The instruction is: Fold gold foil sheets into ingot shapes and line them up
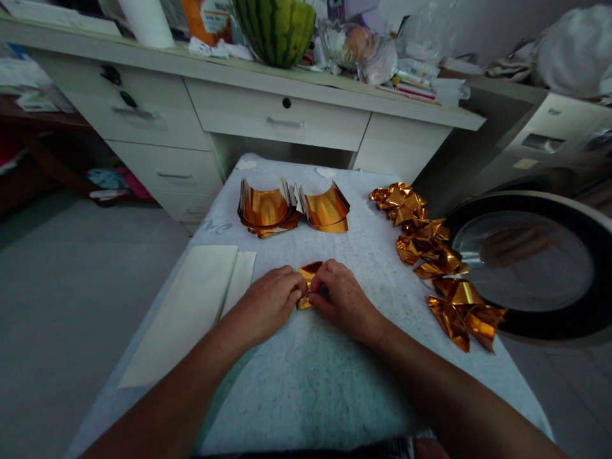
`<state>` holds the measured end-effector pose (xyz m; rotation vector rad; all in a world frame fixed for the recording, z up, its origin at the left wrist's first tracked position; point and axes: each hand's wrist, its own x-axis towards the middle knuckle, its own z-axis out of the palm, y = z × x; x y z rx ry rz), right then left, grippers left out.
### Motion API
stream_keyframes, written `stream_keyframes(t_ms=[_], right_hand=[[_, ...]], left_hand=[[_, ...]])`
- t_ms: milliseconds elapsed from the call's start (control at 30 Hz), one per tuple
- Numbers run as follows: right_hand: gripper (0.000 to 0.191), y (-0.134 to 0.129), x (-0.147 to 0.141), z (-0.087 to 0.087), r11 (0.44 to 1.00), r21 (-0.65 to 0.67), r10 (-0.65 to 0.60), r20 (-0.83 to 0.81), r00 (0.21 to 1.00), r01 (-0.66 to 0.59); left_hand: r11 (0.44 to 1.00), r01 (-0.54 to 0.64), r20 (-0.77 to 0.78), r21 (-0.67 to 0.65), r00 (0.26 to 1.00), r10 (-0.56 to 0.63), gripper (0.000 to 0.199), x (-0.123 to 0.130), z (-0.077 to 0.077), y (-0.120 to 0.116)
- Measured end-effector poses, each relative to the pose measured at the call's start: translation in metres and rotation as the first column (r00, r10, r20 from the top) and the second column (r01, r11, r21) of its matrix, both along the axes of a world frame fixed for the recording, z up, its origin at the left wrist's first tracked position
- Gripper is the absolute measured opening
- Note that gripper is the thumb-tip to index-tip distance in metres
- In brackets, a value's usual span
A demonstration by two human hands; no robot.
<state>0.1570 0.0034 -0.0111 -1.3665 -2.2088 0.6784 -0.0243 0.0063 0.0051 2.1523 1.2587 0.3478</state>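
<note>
My left hand (277, 292) and my right hand (342, 293) meet over the middle of the cloth-covered surface. Between them is a small piece of gold foil paper (310, 273), folded or bent. Fingers of both hands are closed on it, and they hide much of its shape. Just beyond lie two stacks of curved gold foil sheets, a left stack (268, 207) and a right stack (327, 207). Off to the right, several folded gold foil pieces (421, 239) lie in a loose row running toward me.
Cream paper sheets (191, 306) lie on the left of the pale cloth (306, 395). Behind stands a white desk with drawers (287, 121), holding a cut watermelon (275, 29) and a glass bowl (349, 44). At right, a washing machine's open round door (526, 255) reaches close to the surface's edge.
</note>
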Motion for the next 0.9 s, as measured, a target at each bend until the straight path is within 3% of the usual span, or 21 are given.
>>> stream_keyframes(t_ms=[333,900], right_hand=[[0.016,0.0004,0.0002,-0.0020,1.000,0.010,-0.012,-0.015,1.000,0.012],[0.017,-0.0001,-0.0007,-0.0025,1.000,-0.007,-0.014,0.012,1.000,0.014]], left_hand=[[1.000,-0.017,0.025,0.007,1.000,0.017,0.005,-0.0010,-0.0042,-0.0003],[1.000,-0.026,0.026,0.004,0.999,0.026,0.007,-0.0003,-0.0053,-0.0011]])
